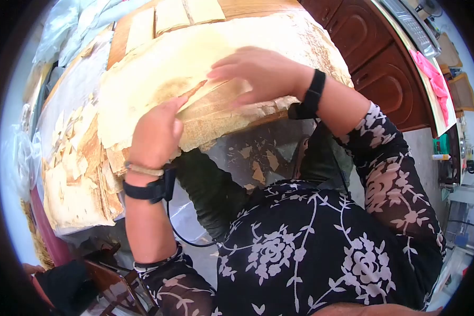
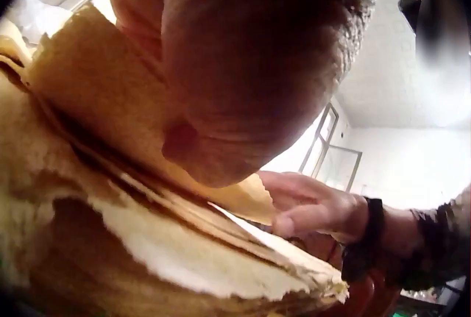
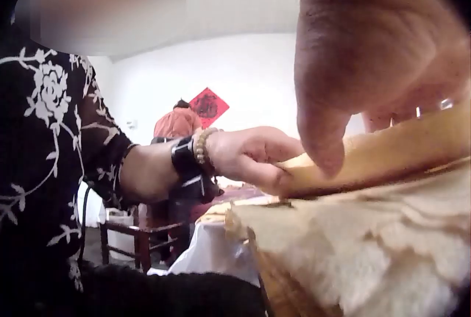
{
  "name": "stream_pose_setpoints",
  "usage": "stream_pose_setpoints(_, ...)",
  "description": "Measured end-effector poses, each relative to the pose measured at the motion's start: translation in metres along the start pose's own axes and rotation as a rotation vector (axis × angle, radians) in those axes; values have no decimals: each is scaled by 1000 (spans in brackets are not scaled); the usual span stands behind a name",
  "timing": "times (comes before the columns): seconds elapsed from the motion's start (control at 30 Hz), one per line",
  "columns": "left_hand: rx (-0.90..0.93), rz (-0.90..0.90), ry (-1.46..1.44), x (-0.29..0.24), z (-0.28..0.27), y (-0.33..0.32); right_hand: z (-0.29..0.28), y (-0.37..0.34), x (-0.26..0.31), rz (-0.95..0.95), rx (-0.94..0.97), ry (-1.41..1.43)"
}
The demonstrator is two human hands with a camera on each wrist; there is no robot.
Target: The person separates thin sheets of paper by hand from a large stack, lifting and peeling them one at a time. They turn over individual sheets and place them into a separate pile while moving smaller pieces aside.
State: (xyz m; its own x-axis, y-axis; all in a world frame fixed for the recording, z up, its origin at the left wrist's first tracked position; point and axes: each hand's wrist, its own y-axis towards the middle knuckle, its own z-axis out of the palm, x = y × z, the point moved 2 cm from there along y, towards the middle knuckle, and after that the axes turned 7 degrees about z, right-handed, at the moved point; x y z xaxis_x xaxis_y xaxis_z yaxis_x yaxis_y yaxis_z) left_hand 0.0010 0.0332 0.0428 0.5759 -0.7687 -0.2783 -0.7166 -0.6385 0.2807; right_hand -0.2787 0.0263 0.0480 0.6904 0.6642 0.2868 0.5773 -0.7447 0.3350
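Note:
A stack of large, thin, cream-yellow sheets (image 1: 142, 68) with ragged edges covers the table in front of me. My left hand (image 1: 155, 134) pinches a raised fold of the top sheet (image 2: 96, 74) near its close edge, thumb on the near side and fingers over the top. A narrow reddish-brown strip (image 1: 196, 88) shows just beyond its fingertips. Over the same sheet, to the right, my right hand (image 1: 260, 73) is spread, slightly blurred. In the right wrist view its thumb (image 3: 327, 148) points down along the fold.
Torn flakes (image 1: 76, 152) and plastic sheeting (image 1: 71, 31) lie at the left. Smaller sheets (image 1: 171, 13) sit at the table's far side. Scraps (image 1: 258, 171) litter the floor. A dark wood cabinet (image 1: 363, 58) stands right; another person (image 3: 176, 122) is behind a chair (image 3: 140, 240).

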Motion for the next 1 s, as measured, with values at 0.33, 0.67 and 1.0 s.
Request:
stream_pose_setpoints(0.33,223,-242,-472,17,-34,-11,4,-22,-40,378,10,511)
stream_pose_setpoints(0.67,-393,-726,-1055,58,-2,-46,36,2,-57,778,-135,700)
stream_pose_setpoints(1.0,-428,-863,-1051,63,20,-36,44,29,-19,567,-569,-228)
